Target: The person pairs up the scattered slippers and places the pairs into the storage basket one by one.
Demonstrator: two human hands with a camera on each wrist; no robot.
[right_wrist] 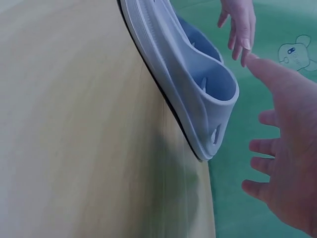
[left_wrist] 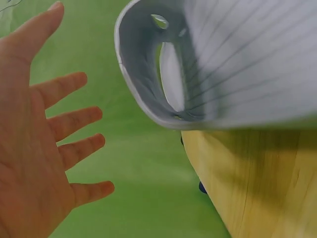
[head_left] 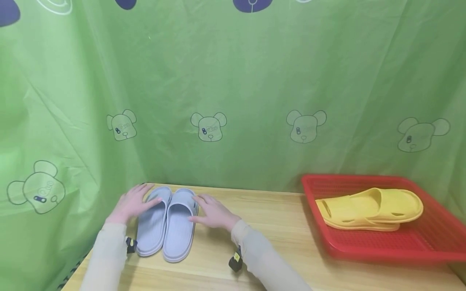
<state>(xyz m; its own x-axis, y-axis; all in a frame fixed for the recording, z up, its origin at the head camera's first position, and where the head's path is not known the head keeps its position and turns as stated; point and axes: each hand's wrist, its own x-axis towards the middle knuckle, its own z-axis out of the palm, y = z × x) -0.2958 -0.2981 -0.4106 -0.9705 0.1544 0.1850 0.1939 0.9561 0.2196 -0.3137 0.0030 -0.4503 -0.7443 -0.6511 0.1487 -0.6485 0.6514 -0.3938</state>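
Observation:
Two light grey-blue slippers lie side by side on the wooden table, toes toward the back: a left slipper (head_left: pixel 150 231) and a right slipper (head_left: pixel 178 238). My left hand (head_left: pixel 132 204) hovers at the outer side of the left one, its thumb reaching over the upper. In the left wrist view that hand (left_wrist: pixel 29 134) has spread fingers, with a gap before the slipper (left_wrist: pixel 257 59). Beside the right slipper's toe end is my right hand (head_left: pixel 215 213). The right wrist view shows this hand (right_wrist: pixel 292 144) with extended fingers, apart from the slipper (right_wrist: pixel 183 74). Both hands hold nothing.
A red plastic basket (head_left: pixel 367 255) stands at the table's right, holding yellow slippers (head_left: pixel 397 206), one stacked on the other. Bare wooden tabletop (head_left: pixel 255 218) lies between basket and grey-blue pair. A green curtain (head_left: pixel 255 157) with bear outlines hangs behind and at the left.

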